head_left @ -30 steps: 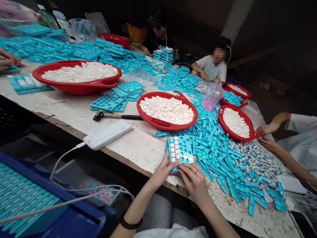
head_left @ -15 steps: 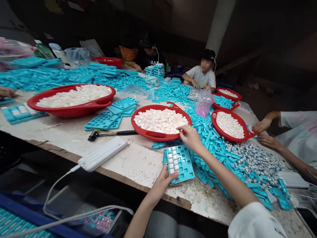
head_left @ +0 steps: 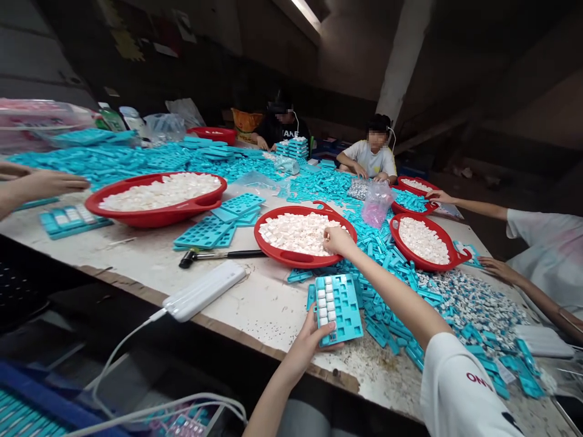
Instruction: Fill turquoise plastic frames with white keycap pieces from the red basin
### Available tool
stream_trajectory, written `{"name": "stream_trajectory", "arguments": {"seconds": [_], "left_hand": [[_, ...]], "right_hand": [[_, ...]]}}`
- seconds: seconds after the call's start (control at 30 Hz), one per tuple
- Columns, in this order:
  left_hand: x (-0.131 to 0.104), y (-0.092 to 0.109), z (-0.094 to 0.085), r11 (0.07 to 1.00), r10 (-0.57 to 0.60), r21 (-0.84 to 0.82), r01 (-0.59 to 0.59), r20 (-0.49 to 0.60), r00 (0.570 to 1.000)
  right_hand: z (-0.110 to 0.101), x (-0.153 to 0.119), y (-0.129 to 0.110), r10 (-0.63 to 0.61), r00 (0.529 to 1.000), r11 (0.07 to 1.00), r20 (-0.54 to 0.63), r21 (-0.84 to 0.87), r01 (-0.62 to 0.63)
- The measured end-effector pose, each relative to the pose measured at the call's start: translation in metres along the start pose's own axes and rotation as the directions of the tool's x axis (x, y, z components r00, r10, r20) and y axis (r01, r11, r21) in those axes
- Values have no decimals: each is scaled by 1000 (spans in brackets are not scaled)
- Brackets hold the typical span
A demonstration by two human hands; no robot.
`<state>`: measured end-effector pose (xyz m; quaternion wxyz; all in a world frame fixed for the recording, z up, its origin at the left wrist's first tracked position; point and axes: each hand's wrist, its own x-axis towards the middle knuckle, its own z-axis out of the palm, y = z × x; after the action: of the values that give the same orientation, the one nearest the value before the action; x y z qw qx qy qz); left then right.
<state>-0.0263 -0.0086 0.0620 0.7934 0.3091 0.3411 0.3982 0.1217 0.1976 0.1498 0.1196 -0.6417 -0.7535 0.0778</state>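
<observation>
Your left forearm comes up from below the near edge of the tabletop (head_left: 255, 303), slanting away and to the right. Your left hand (head_left: 314, 334) grips the tray (head_left: 348, 309) at its near left corner, thumb on the face and fingers around the left side and beneath. The tray is held at the near edge, face up toward you; its long axis runs away from you, the far end leaning slightly left. White caps (head_left: 327, 302) fill two columns along its left side; most pockets to their right are open.

Your right arm stretches in from the lower right, passing beyond the tray's right side. Your right hand (head_left: 339, 241) bends down at the right part of the middle bowl (head_left: 305, 261), fingertips drawn together among its white pieces (head_left: 291, 232); whether they grip one, you cannot tell.

Left of the tray, the white box (head_left: 204, 290) lies near the edge, with the hammer (head_left: 228, 255) just beyond. Blue parts (head_left: 387, 267) spread to the right of the middle bowl. Farther out sit the left bowl (head_left: 155, 215) and right bowl (head_left: 426, 258), and two people (head_left: 371, 159) work at the far side.
</observation>
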Motion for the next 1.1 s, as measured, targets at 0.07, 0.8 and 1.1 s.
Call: {"name": "stream_trajectory", "arguments": {"seconds": [0.07, 0.8, 1.1], "left_hand": [[0, 3, 0, 1000, -19, 15, 19, -14, 1000], [-4, 15, 9, 998, -69, 0, 69, -19, 997], [-6, 21, 12, 997, -82, -14, 82, -15, 997]], "right_hand": [[-2, 1, 2, -13, 999, 999, -48, 37, 15], [41, -201, 16, -109, 909, 830, -403, 466, 306], [30, -206, 13, -201, 948, 751, -248, 583, 312]]}}
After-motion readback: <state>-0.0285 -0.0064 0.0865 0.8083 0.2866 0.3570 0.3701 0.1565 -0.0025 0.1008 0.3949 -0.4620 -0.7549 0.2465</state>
